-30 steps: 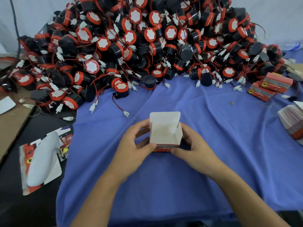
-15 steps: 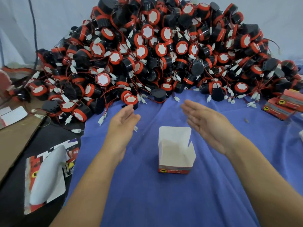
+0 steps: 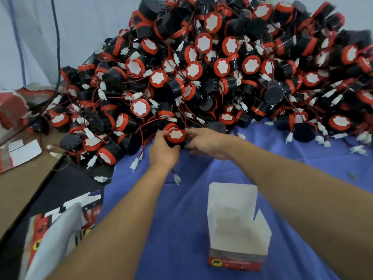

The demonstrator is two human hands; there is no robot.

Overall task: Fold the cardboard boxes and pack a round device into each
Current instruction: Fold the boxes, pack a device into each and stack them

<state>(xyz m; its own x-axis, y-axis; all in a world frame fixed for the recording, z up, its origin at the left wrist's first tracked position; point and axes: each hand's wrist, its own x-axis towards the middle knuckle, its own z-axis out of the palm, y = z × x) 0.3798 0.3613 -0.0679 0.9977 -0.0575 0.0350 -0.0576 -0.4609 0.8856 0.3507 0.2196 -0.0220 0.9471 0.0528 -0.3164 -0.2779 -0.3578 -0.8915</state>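
A folded cardboard box (image 3: 236,225), white inside with a red base, stands open and empty on the blue cloth (image 3: 181,219) near me. At the front edge of the big pile of round devices (image 3: 222,63), my left hand (image 3: 164,149) grips one round device (image 3: 176,136), black with a red rim and white face. My right hand (image 3: 203,141) touches the same device from the right, fingers around its side. Its red wire with a white plug trails down below my left wrist.
The pile of black-and-red devices with loose wires and white plugs fills the far half of the table. Flat printed box blanks (image 3: 60,229) lie at the lower left on a black surface. A brown board (image 3: 22,178) with more cardboard lies at the left.
Both hands let go of the box, reached forward over it to the pile and closed on one round device. The box now stands alone on the cloth.
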